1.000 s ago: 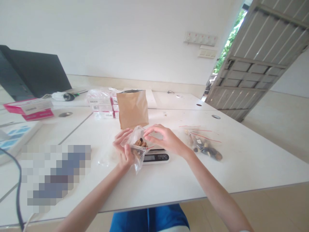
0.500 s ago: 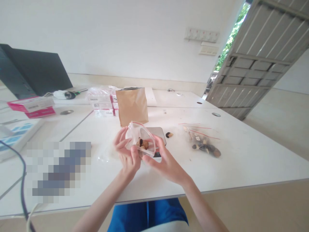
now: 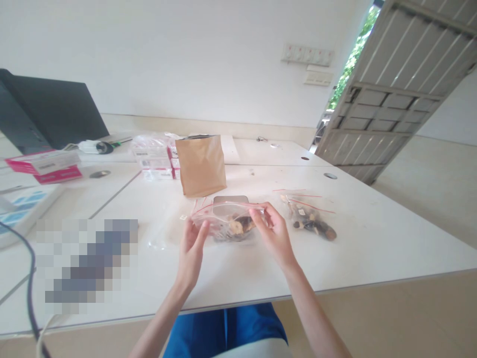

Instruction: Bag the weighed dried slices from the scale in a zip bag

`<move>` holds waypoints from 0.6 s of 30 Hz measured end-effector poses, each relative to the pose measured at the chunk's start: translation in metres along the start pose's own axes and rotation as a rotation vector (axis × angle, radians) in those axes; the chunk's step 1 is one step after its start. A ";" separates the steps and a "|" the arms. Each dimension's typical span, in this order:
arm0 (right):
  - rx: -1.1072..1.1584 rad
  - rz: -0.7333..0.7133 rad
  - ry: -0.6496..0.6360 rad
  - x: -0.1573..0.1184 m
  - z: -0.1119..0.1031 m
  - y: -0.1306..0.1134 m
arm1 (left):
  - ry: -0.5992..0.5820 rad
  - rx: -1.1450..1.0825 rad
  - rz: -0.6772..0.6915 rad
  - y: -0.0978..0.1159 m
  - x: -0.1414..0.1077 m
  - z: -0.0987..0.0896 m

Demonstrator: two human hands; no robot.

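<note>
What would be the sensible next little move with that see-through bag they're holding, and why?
Probably press the red zip strip shut along its length. The left hand and right hand hold the clear bag stretched by its two top corners over the scale, brown pieces sit inside, and the strip looks level, though whether it is already sealed is unclear.

A clear zip bag [image 3: 229, 219] edged with a red strip is being shown, holding brown and tan pieces. A plain brown paper pouch [image 3: 201, 165] and pink-and-white boxes [image 3: 44, 166] are being displayed on a white table [image 3: 372, 238].
</note>
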State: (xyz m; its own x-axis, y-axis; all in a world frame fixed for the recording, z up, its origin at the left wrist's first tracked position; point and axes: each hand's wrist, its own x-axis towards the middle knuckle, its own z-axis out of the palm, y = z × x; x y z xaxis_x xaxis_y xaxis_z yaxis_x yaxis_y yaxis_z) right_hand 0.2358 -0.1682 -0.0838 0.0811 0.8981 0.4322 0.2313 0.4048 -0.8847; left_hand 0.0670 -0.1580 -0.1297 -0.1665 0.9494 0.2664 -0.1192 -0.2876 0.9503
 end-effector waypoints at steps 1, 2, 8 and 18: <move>-0.056 -0.038 0.007 0.000 0.000 -0.001 | -0.041 0.017 0.004 -0.001 -0.001 0.000; -0.119 -0.083 -0.023 0.000 -0.001 -0.002 | -0.085 0.035 0.018 -0.002 -0.003 0.001; -0.273 -0.193 -0.030 0.001 -0.014 -0.003 | -0.058 0.060 0.049 -0.002 -0.005 0.003; -0.137 -0.072 0.020 -0.002 -0.010 0.013 | -0.021 0.197 0.053 -0.002 -0.006 -0.001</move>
State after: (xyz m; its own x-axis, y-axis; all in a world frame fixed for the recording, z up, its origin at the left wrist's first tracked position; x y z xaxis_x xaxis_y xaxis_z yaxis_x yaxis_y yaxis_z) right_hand 0.2482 -0.1660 -0.0946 0.0783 0.8634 0.4985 0.3668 0.4400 -0.8197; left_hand 0.0671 -0.1633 -0.1339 -0.1469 0.9365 0.3184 0.0837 -0.3090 0.9474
